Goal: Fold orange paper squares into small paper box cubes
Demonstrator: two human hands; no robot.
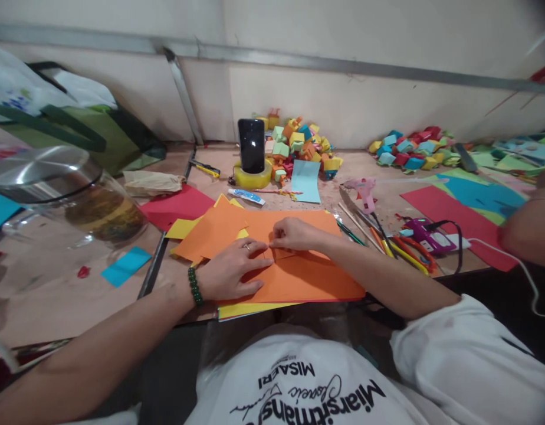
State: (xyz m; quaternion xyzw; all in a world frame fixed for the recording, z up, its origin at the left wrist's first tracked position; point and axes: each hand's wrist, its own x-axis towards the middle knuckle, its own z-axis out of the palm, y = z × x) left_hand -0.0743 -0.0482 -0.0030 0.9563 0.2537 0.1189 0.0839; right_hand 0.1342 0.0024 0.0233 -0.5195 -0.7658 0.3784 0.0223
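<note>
press your left hand [230, 273] flat on the orange sheet [308, 277]; pinch the fold [281, 254] with right hand [294, 234] fingers, creasing firmly.

A phone [251, 145] stands in a tape roll [253, 176] (yellow), beside folded paper cubes [299, 144].

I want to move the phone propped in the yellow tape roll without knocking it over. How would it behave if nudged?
The phone stands upright in the tape roll, tall against a small base, so a push near its top would probably tip it. Its glossy face looks slippery. The roll lies flat, so it should slide rather than roll.
</note>
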